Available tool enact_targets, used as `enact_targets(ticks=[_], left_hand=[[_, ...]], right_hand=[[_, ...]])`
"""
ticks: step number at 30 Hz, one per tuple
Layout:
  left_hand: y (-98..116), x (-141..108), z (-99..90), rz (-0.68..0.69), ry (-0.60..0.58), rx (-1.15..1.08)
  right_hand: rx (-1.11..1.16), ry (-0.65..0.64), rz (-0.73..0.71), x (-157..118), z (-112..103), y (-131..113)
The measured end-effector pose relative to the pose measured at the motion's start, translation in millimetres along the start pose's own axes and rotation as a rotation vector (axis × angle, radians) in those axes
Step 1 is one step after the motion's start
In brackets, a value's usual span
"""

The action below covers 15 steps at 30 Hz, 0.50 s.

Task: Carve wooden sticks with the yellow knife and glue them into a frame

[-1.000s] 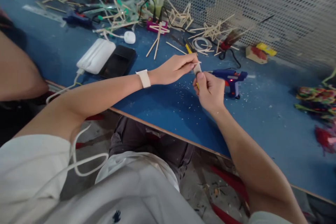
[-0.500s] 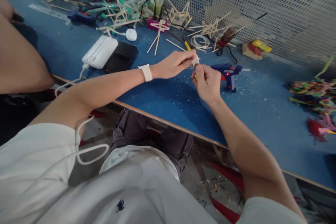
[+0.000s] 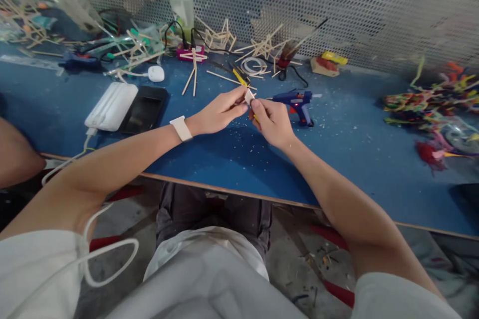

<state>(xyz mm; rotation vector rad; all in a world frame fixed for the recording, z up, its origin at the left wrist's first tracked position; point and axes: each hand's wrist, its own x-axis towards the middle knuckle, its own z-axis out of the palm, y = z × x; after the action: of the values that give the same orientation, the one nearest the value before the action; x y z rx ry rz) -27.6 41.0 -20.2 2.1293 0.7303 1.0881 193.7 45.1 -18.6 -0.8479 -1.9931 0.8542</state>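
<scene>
A small pale flat piece (image 3: 249,95) is pinched between the fingertips of my left hand (image 3: 220,110), whose wrist wears a cream watch band. My right hand (image 3: 274,122) is closed, its thumb pressing against the same piece. A bit of a yellow object (image 3: 256,117) shows under the right fingers; most of it is hidden, so its kind is unclear. Just behind my hands lies a yellow-and-black tool (image 3: 239,77). To the right of my right hand, a blue glue gun (image 3: 297,103) lies on its side with a red light lit.
On the blue table (image 3: 209,159) are a white power bank (image 3: 111,106), a black phone (image 3: 144,109) and a pink socket block (image 3: 191,54). Stick frames (image 3: 217,37) stand along the mesh wall. Colourful yarn-like strands (image 3: 419,102) lie at right. Another person's arm (image 3: 18,154) rests at left.
The camera view has shifted, so the table things appear further left. My hands keep nearly the same hold on the pale piece, which appears slightly more tilted.
</scene>
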Motion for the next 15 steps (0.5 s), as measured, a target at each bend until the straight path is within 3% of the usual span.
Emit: enact_targets(ticks=[7,15], left_hand=[[0.3,-0.3,-1.8,0.037,-0.01,0.22],[0.8,-2.1,2.1,0.055,0.069,0.215]], right_hand=[[0.174,-0.058,0.087,1.3,-2.3,0.6],[0.378,-0.119,0.188,1.3,0.7,-4.7]])
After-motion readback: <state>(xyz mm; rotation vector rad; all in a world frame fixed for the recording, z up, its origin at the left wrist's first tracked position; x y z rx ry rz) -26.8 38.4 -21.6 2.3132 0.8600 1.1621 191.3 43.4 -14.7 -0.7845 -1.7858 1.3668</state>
